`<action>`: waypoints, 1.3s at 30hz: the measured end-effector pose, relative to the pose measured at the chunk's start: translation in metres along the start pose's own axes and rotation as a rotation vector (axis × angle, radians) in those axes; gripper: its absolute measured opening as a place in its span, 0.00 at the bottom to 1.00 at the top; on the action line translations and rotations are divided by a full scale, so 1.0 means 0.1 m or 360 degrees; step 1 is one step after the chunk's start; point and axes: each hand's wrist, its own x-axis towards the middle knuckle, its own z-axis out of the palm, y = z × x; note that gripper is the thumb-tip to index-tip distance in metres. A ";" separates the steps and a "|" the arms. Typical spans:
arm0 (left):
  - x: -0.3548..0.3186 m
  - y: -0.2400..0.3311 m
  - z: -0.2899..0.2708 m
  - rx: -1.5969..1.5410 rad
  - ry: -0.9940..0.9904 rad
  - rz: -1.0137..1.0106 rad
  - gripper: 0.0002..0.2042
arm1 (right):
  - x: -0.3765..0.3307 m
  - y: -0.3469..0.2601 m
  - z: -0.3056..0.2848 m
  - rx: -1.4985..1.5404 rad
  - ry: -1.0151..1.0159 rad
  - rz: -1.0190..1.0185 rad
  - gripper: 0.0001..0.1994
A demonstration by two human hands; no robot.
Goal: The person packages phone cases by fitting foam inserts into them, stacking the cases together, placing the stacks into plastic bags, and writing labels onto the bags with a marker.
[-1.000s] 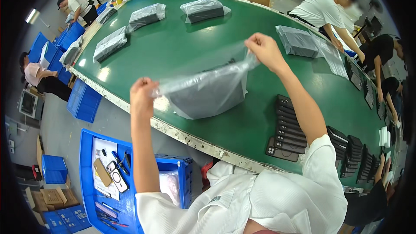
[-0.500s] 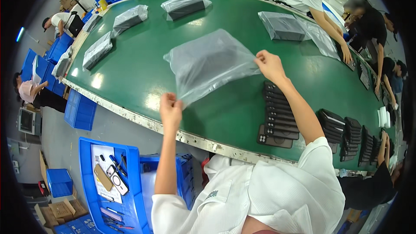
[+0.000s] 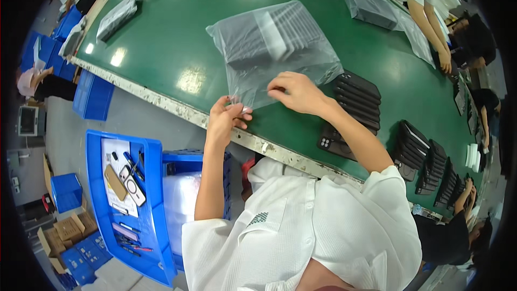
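In front of me lies a clear plastic bag [image 3: 318,48] holding a row of dark, flat pieces with a pale strip across them. My left hand [image 3: 229,121] is closed on the bag's near-left corner, at the table's front edge. Fingers curled together, my right hand [image 3: 296,92] pinches the bag's near edge a little to the right; its fingertips are partly hidden. The bag's right corner hangs loose beside a stack of dark phone cases [image 3: 358,97] near my right forearm.
More phone case stacks [image 3: 412,151] line the green table [image 3: 167,43] on the right. Other wrapped bundles [image 3: 371,8] lie along its far and left sides. A blue bin [image 3: 94,175] with phones and pens stands at lower left. Co-workers [image 3: 431,11] reach in from the right.
My right hand has let go of the bag's right corner and moved left, close to my left hand. The bag has come down flatter, its contents showing more clearly. My view has shifted.
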 end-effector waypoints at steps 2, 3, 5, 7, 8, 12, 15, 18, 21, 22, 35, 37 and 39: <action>-0.03 -0.01 -0.01 0.0001 0.0058 -0.0005 0.24 | 0.10 -0.10 0.20 0.0100 -0.0100 0.0001 0.08; -0.04 -0.02 -0.01 -0.0008 0.0059 0.0015 0.25 | 0.16 -0.14 0.27 0.0184 -0.0180 0.0001 0.09; 0.00 -0.07 -0.09 -0.0068 0.0008 0.0043 0.31 | 0.23 -0.23 0.37 0.0271 -0.0284 -0.0064 0.10; -0.03 -0.08 -0.08 -0.0091 0.0012 0.0069 0.33 | 0.26 -0.25 0.43 0.0282 -0.0299 -0.0064 0.10; -0.04 -0.08 -0.08 -0.0103 0.0005 0.0100 0.35 | 0.27 -0.26 0.45 0.0291 -0.0298 -0.0063 0.10; -0.06 -0.07 -0.05 0.0035 -0.0030 0.0185 0.38 | 0.29 -0.23 0.50 0.0203 -0.0422 -0.0039 0.10; -0.04 -0.08 -0.02 0.0016 0.0024 0.0186 0.37 | 0.23 -0.23 0.45 0.0171 -0.0507 -0.0049 0.11; -0.10 -0.03 0.01 -0.0010 0.0203 0.0161 0.37 | -0.06 -0.44 0.00 0.0261 -0.0768 0.0003 0.11; -0.23 0.00 -0.03 0.0123 0.0248 0.0127 0.33 | -0.75 -0.48 -0.71 0.0343 -0.0943 0.0188 0.13; -0.25 0.00 -0.04 0.0114 0.0205 0.0116 0.33 | -1.14 -0.40 -0.92 0.0244 -0.0855 0.0185 0.13; -0.27 -0.04 -0.52 0.0667 0.0584 0.0424 0.23 | -2.51 -0.57 -1.83 -0.0063 -0.0656 0.1053 0.17; -0.24 -0.02 -0.53 0.1518 0.0808 0.0698 0.26 | -2.05 -0.21 -1.80 -0.0670 -0.0113 0.0579 0.12; -0.12 -0.01 -0.49 0.1860 0.0832 0.1131 0.27 | -1.54 0.23 -1.81 -0.1163 0.0010 0.0158 0.11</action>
